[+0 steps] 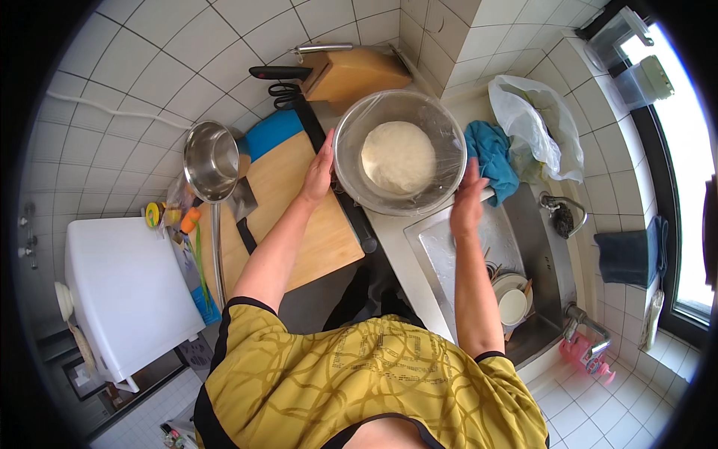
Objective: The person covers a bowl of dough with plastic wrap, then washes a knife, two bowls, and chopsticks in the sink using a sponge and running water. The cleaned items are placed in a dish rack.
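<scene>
A steel bowl [342, 179] with clear plastic film over its top stands before me, at the corner between the sink counter and the wooden board. Through the film shows a round, pale ball of dough [398, 157]. My left hand [318, 178] lies flat against the bowl's left side, fingers stretched. At the lower right rim is my right hand [468, 202], slightly blurred, its fingers extended; whether it touches the bowl I cannot tell. A turquoise cloth [493, 160] lies just beyond that hand.
A wooden board [297, 224], a steel saucepan [212, 163] and a knife block [359, 76] are at the left and back. On the right, the sink [505, 213] holds plates and bowls [512, 307]. A plastic bag [533, 123] stands behind it.
</scene>
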Demonstrator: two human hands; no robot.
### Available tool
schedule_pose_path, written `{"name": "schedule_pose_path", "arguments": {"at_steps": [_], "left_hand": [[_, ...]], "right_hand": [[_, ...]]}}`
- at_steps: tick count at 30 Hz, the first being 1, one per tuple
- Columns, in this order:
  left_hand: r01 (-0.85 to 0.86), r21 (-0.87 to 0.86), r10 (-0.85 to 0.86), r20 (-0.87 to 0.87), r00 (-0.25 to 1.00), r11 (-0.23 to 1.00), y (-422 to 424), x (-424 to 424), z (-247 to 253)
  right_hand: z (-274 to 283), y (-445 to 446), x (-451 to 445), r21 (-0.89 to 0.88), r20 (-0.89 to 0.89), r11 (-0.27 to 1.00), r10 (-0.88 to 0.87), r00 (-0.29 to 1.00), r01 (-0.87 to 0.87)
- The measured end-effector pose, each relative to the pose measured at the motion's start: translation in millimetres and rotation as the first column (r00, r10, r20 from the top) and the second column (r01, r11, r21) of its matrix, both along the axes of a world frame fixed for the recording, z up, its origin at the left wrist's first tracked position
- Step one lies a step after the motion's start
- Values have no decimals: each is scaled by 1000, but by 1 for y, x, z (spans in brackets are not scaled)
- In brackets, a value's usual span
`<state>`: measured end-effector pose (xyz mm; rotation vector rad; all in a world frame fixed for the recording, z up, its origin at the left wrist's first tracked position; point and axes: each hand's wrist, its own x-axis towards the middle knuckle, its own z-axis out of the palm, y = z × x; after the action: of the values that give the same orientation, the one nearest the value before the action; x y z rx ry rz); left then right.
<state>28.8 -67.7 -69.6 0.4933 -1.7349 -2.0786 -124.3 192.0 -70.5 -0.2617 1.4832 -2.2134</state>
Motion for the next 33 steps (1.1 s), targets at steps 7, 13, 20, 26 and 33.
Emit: {"name": "schedule_pose_path", "arguments": {"at_steps": [7, 13, 20, 26, 33], "left_hand": [[-17, -125, 22, 44, 999, 992, 6, 0, 4], [-33, -145, 41, 57, 998, 989, 3, 4, 3], [-30, -148, 36, 41, 999, 989, 8, -2, 8], [-75, -229, 94, 76, 993, 971, 3, 7, 0], [-36, -355, 83, 118, 990, 934, 8, 1, 1]], "right_hand": [[-31, 18, 30, 176, -167, 984, 18, 986, 11], [-15, 18, 33, 218, -230, 972, -30, 973, 82], [-37, 11, 50, 287, -363, 956, 54, 930, 57], [-10, 15, 68, 309, -389, 945, 20, 921, 110], [-21, 8, 74, 493, -615, 864, 264, 743, 102]]}}
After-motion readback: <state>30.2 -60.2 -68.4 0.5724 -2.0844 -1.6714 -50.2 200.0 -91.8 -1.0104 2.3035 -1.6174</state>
